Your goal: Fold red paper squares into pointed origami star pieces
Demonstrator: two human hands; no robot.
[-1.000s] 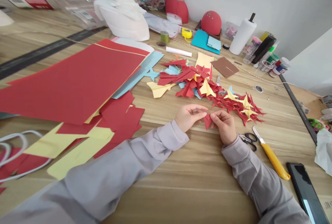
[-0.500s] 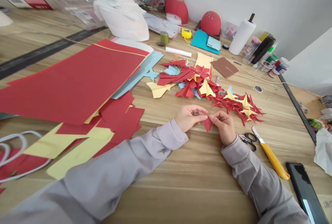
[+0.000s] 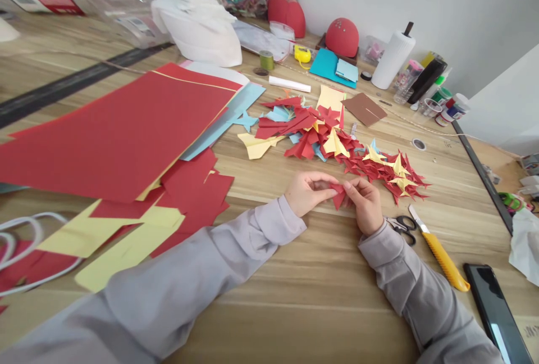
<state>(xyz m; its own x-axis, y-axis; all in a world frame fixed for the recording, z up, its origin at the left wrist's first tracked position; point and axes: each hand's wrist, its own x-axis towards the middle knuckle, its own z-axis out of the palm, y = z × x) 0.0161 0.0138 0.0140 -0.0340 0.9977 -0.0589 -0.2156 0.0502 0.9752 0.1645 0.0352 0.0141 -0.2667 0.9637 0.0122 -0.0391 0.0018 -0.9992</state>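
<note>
Left grip and right grip closed on a folded red paper, just above the wooden tabletop.
The paper sits between the 2 grips, pinched by its upper edges. I judge it light, fairly stiff along its folds and easily creased, so I'd hold it lightly by those edges. Just beyond the right grip lie black-handled scissors and a yellow craft knife. Ahead are folded red and yellow paper shapes; farther left, red paper sheets; past everything, a white wall.
</note>
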